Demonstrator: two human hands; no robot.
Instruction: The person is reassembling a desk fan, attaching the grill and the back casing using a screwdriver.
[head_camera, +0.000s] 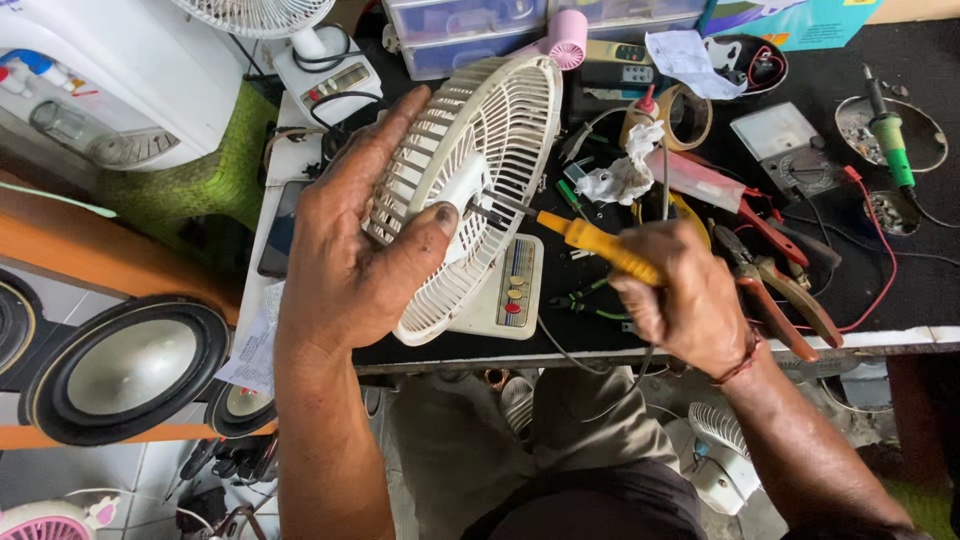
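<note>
At the bottom of the frame, nearest the camera, the person's lap and both forearms rise toward the workbench (905, 337). Left of the lap, in the lower left of the frame, a large loudspeaker cone (128, 368) lies face up, with a smaller one (243, 405) just beside it.

Centre left: the left hand (350, 250) is wrapped around a white fan grille (470, 190), held tilted on edge above the bench edge. Fingers reach over the grille's upper left rim; the thumb presses on the white hub at its centre. Grip firm and closed on the grille.

Centre right: the right hand (685, 300) is fisted tight around the yellow handle of a screwdriver (590, 240). Its dark tip meets the grille hub just beside the left thumb.

Behind the grille, touching its lower rim in view, a cream control panel (510, 290) with coloured buttons rests on the bench. To the right of the hand, red-handled pliers (775, 265) lie on the black surface. Further up, a crumpled white cloth (625, 175) and a roll of tape (685, 115) sit centre top.

Upper right of the frame: a green-handled soldering iron (888, 140) rests across a round dish. Top centre: a pink hair dryer (565, 35) lies against clear plastic drawers (460, 30). Top left: a white fan base (320, 65).
</note>
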